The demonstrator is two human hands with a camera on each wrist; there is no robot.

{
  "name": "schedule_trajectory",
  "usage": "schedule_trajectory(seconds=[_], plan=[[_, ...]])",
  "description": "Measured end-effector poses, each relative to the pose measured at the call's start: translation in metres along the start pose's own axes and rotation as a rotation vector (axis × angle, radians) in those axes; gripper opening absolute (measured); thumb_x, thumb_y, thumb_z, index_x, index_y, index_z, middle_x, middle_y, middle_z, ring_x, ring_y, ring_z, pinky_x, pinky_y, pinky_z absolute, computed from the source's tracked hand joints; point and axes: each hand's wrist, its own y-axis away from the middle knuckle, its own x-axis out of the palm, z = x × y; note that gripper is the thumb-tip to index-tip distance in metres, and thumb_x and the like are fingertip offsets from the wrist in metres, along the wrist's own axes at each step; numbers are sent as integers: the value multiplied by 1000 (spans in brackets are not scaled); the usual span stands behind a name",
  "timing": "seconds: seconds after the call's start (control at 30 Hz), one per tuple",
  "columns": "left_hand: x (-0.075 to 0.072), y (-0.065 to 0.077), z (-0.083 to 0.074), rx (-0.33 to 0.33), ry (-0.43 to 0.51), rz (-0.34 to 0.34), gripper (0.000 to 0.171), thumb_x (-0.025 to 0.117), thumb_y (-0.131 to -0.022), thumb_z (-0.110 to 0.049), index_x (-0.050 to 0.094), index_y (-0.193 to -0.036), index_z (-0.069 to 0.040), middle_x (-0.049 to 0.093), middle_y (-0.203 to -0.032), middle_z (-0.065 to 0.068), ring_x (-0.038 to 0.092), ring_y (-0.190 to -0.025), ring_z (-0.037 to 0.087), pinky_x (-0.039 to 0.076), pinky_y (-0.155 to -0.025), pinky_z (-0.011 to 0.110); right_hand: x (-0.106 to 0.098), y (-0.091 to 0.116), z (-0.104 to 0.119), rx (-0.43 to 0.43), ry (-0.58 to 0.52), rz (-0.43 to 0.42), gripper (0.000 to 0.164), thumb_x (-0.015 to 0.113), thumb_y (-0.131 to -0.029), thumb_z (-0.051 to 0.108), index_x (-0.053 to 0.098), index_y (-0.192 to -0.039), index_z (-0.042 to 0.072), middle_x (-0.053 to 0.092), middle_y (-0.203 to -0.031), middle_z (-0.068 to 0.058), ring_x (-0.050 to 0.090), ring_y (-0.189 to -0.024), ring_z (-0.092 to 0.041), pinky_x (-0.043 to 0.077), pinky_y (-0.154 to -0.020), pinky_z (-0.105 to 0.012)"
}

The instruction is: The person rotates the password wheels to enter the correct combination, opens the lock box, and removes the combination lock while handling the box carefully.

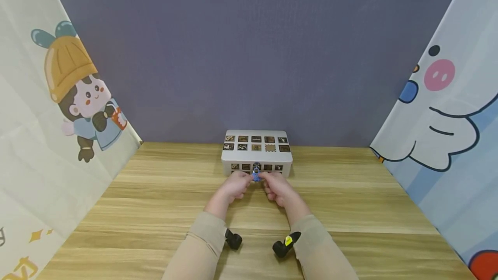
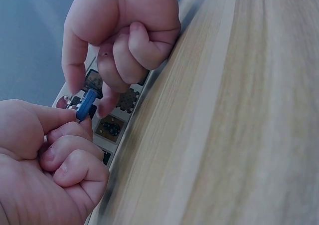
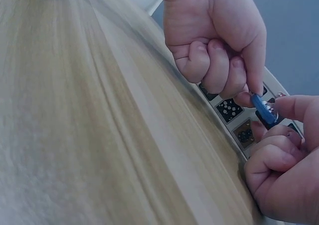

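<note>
At the front of a white box (image 1: pixel 256 157) hangs a small blue padlock (image 1: pixel 255 176) with a metal shackle. My left hand (image 1: pixel 236 185) pinches the blue body (image 2: pixel 85 105) between thumb and forefinger, its other fingers curled in. From the other side, my right hand (image 1: pixel 277 187) has thumb and forefinger around the padlock's right end (image 3: pixel 266 111); its other fingers are curled into the palm. Small pale and shiny details show along the padlock's edge, too blurred to read. The fingertips partly cover the padlock and the box front.
The box has dark square pictures on its lid and front. It stands on a wood-grain table (image 1: pixel 155 215) near a dark grey backdrop (image 1: pixel 253 55). Printed cloths hang at the left (image 1: pixel 23 98) and right (image 1: pixel 467 120). A black camera sits on each wrist.
</note>
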Motion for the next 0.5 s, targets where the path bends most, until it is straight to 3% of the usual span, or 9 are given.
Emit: schedule_trajectory(seconds=[0.13, 0.5], plan=[[0, 0, -1, -3, -2, -3, 27, 52, -105, -16, 59, -92, 6, 38, -61, -7, 30, -48, 6, 26, -42, 18, -3, -1, 1, 8, -36, 1, 25, 62, -99, 31, 61, -91, 7, 35, -57, 8, 26, -44, -4, 21, -38, -18], [0, 1, -1, -11, -15, 7, 27, 51, -105, -17, 53, -83, -1, 37, -60, -6, 30, -48, 7, 27, -42, 19, -21, 3, 10, 21, -48, 50, 41, 60, -101, 35, 64, -120, -1, 36, -61, 9, 24, -47, -4, 19, -41, -19]])
